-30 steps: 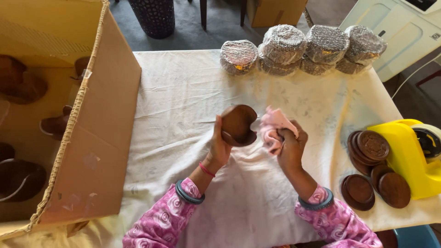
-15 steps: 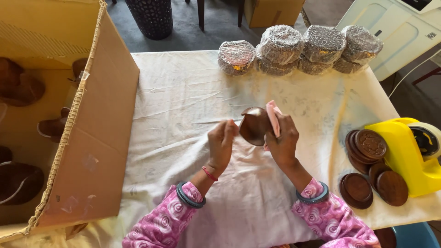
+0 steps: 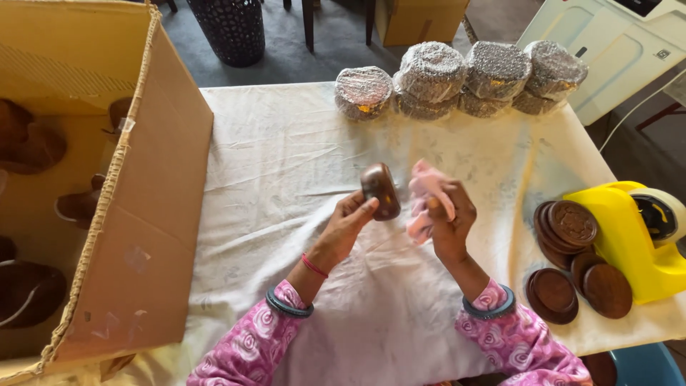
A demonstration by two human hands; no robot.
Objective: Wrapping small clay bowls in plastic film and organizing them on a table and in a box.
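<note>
Left hand [image 3: 350, 221] at centre frame, fingers pinched tight around small dark brown rounded wooden piece [image 3: 381, 190], held edge-up above white cloth-covered table [image 3: 286, 164]. Right hand [image 3: 449, 218] just right of it, fist closed on crumpled pink cloth [image 3: 426, 193], cloth close beside wooden piece but apart from it by a narrow gap. Thin red band on left wrist; pink floral sleeves with dark cuffs at lower frame. Large open brown cardboard box [image 3: 136, 214] along left edge, dark brown wooden items visible inside. Row of rounded bundles wrapped in silvery foam netting [image 3: 457, 78] at upper centre and upper right, resting on far edge of table. Pile of dark brown carved wooden discs [image 3: 572, 229] at right, some stacked, some flat nearer lower right. Yellow tape dispenser [image 3: 636, 236] touching that pile at far right edge. Dark perforated bin [image 3: 232, 28] on floor at top of frame.
</note>
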